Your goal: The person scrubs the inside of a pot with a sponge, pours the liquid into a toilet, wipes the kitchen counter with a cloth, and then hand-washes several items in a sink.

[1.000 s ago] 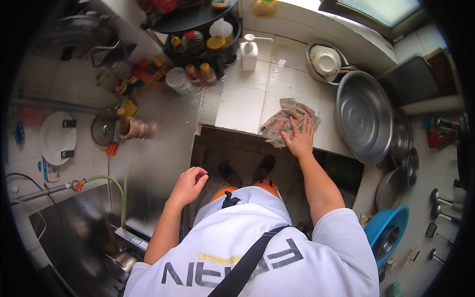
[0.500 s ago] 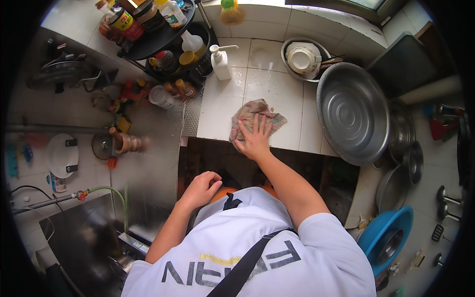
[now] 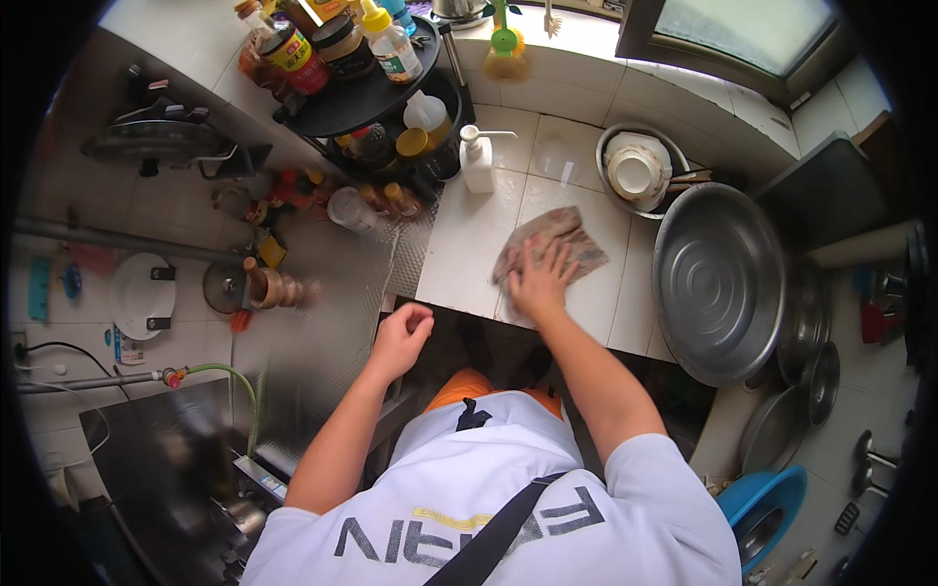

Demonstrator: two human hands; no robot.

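White ceramic counter tiles are supporting a rumpled, pinkish-brown patterned cloth near their front edge; the bare right hand is resting open on it, fingers splayed. The bare left hand is hanging curled (how tightly, I cannot tell).

the tiles leave room to pass left of the cloth and right of it, up to the basin, which stands in the way. beyond the cloth, the bottle blocks the left, the bowl the right.
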